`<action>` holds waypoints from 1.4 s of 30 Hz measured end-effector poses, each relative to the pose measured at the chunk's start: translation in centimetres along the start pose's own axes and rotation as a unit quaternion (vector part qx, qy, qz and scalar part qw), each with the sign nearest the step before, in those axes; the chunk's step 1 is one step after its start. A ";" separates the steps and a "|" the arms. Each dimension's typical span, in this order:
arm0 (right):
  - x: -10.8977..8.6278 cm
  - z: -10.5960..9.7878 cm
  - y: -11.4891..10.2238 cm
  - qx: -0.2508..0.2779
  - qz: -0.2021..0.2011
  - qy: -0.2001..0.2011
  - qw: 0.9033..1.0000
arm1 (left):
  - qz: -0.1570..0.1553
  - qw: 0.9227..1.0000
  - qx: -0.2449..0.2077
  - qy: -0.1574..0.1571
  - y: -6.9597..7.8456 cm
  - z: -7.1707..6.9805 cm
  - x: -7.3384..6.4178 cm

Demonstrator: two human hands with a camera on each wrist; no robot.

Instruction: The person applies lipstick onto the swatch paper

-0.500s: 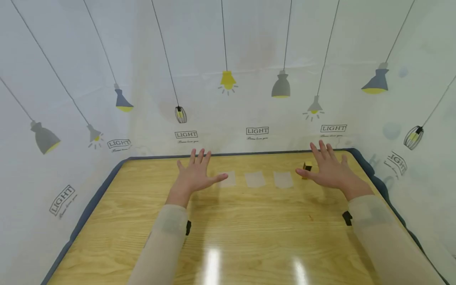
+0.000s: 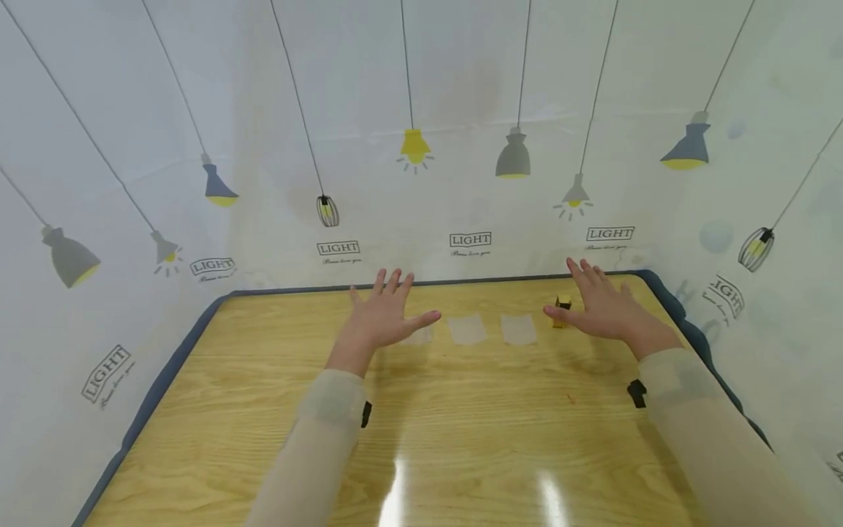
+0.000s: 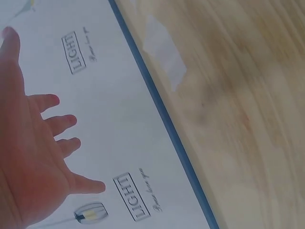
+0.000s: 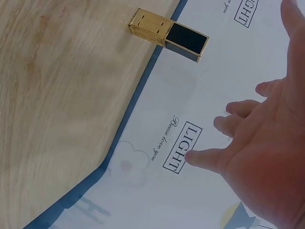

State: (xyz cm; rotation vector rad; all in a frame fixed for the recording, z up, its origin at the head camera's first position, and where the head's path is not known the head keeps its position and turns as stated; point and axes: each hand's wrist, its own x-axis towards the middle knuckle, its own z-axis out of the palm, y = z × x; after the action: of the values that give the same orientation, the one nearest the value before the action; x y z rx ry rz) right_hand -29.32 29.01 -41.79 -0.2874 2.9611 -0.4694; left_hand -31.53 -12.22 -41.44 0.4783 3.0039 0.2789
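Your left hand (image 2: 378, 320) has shifted rightward, partly hiding a white square (image 2: 424, 336); both hands spread, empty. Gold-and-black box (image 4: 167, 36) stands partly behind your right hand (image 2: 602, 309); a low sweep could topple it.

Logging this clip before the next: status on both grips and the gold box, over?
Left grip, right grip open, both empty. Gold box on table, untouched. Nothing seen blocking right grip's way to it.
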 end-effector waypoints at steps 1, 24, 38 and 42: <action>0.1 0.0 0.1 0.003 -0.001 0.000 1.000 | 0.003 1.000 -0.005 -0.002 0.6 -0.1 0.2; 2.7 3.2 3.5 0.159 0.022 0.024 0.987 | 0.096 0.993 0.075 -0.012 18.2 4.5 7.4; 2.9 6.1 4.6 0.187 0.011 0.035 0.982 | 0.112 0.990 0.074 -0.050 22.6 8.4 8.1; 2.9 6.4 5.1 0.174 0.012 0.049 0.983 | 0.119 0.990 0.067 -0.044 22.8 8.6 8.2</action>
State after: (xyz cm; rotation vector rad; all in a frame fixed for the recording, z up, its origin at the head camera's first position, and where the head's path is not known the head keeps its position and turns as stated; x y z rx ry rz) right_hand -32.00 31.26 -49.74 -0.1934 2.8970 -1.0066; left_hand -31.44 13.12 -45.95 0.8403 2.8912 0.0672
